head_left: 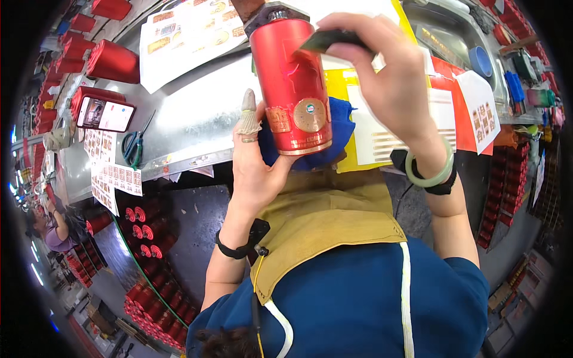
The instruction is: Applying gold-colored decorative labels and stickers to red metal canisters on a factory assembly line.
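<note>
A glossy red bottle [285, 68] with gold decoration near its base lies in front of me, its neck end at a dark metal holder [276, 13]. My left hand [256, 176] is closed around the base end, with a pale finger cot on one finger. A blue cloth [342, 126] shows beneath the bottle. My right hand [397, 74], slightly blurred, pinches a dark flat scraper-like piece [334, 40]. Its tip meets or overlaps the bottle's upper right side; whether it touches I cannot tell.
Decal sheets [194, 39] lie on the metal table at the far left, near a phone [106, 112] and scissors [134, 143]. More sheets [477, 107] and a blue cup [480, 61] are at right. Red bottles [158, 310] crowd the lower left; a person [57, 230] sits beyond.
</note>
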{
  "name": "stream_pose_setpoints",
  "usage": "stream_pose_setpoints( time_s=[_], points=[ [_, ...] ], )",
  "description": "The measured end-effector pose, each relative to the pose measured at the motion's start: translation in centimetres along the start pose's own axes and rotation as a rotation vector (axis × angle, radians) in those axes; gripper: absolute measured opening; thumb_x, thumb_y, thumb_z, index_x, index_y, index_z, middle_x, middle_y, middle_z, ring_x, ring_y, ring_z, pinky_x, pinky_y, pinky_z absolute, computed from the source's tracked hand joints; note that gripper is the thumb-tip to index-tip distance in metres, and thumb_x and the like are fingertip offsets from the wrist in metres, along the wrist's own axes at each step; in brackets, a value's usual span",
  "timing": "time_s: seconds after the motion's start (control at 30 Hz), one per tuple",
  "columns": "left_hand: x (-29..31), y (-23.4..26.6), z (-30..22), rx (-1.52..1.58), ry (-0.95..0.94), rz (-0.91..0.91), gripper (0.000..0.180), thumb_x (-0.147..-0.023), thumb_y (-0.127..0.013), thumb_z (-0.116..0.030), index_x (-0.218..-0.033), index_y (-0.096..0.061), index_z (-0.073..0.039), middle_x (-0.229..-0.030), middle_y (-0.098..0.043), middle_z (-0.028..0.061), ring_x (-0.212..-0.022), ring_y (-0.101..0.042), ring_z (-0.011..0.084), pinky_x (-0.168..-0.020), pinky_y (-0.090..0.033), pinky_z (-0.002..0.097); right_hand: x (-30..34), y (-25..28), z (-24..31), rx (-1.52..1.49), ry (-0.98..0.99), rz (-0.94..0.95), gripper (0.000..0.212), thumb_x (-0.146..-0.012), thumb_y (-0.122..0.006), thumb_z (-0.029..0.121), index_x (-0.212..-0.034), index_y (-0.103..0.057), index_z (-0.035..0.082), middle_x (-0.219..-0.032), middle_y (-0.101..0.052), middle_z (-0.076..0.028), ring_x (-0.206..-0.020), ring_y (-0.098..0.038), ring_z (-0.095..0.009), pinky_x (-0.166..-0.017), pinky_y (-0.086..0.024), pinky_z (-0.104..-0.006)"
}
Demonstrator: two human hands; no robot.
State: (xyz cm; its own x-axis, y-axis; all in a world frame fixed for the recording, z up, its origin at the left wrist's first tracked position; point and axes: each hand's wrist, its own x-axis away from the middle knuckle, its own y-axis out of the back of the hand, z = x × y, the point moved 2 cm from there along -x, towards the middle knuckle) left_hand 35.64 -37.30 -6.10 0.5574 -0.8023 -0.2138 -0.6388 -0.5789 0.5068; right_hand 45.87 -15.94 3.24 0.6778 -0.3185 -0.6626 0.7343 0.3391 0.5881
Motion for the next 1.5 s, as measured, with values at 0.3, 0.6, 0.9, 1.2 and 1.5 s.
stream_pose_setpoints(
  time_s=[0.3,0.6,0.9,1.2,1.5],
  points=[
    [-1.5,1.5,-2.2,0.504,0.088,0.123,0.086,-0.095,-0.074,-0.015,-0.160,-0.023,0.008,-0.163,-0.035,0.0224,-0.153,-0.032,0.0298,-0.125,-0.024,0.0418,3.9,-0.3,0.1,-0.636,-0.518,0.053,0.031,-0.103,-0.053,0.003,-0.134,-0.057,0.000,-0.112,-0.067,-0.004,-0.102,-0.061,-0.009,-0.092,-0.050,-0.0250],
    [-2.1,0.0,-2.8,0.654,0.201,0.118,0.069,-0.106,-0.054,-0.008,-0.163,-0.016,0.001,-0.160,-0.038,0.0192,-0.147,-0.039,0.0263,-0.120,-0.034,0.0402,6.3,-3.2,2.1,-0.520,-0.780,0.137,0.075,-0.084,-0.088,0.024,-0.144,-0.049,0.001,-0.081,-0.042,0.007,-0.073,-0.037,-0.003,-0.063,-0.030,-0.0211],
    [-2.0,0.5,-2.3,0.663,0.223,0.158,0.068,-0.109,-0.051,-0.012,-0.164,-0.013,0.000,-0.166,-0.030,0.0191,-0.151,-0.034,0.0259,-0.123,-0.029,0.0403,6.8,-3.8,1.2,-0.553,-0.744,0.136,0.082,-0.083,-0.088,0.027,-0.147,-0.045,-0.001,-0.091,-0.060,-0.001,-0.083,-0.055,-0.006,-0.073,-0.046,-0.0217],
    [-2.0,0.5,-2.5,0.627,0.226,0.187,0.067,-0.112,-0.043,-0.019,-0.164,-0.006,0.002,-0.169,-0.022,0.0213,-0.156,-0.024,0.0277,-0.125,-0.024,0.0404,6.6,-3.6,1.3,-0.619,-0.817,0.184,0.083,-0.083,-0.088,0.027,-0.148,-0.045,0.000,-0.099,-0.063,-0.005,-0.089,-0.060,-0.009,-0.080,-0.050,-0.0241],
    [-0.6,1.1,-2.5,-0.006,-0.297,-0.080,0.095,-0.067,-0.097,-0.031,-0.146,-0.054,0.002,-0.162,-0.036,0.0232,-0.142,-0.047,0.0345,-0.113,-0.042,0.0422,6.3,-2.3,1.4,-0.868,-0.971,0.079,0.059,-0.100,-0.067,0.030,-0.147,-0.046,0.001,-0.116,-0.064,-0.008,-0.107,-0.058,-0.013,-0.095,-0.047,-0.0269]
  ],
)
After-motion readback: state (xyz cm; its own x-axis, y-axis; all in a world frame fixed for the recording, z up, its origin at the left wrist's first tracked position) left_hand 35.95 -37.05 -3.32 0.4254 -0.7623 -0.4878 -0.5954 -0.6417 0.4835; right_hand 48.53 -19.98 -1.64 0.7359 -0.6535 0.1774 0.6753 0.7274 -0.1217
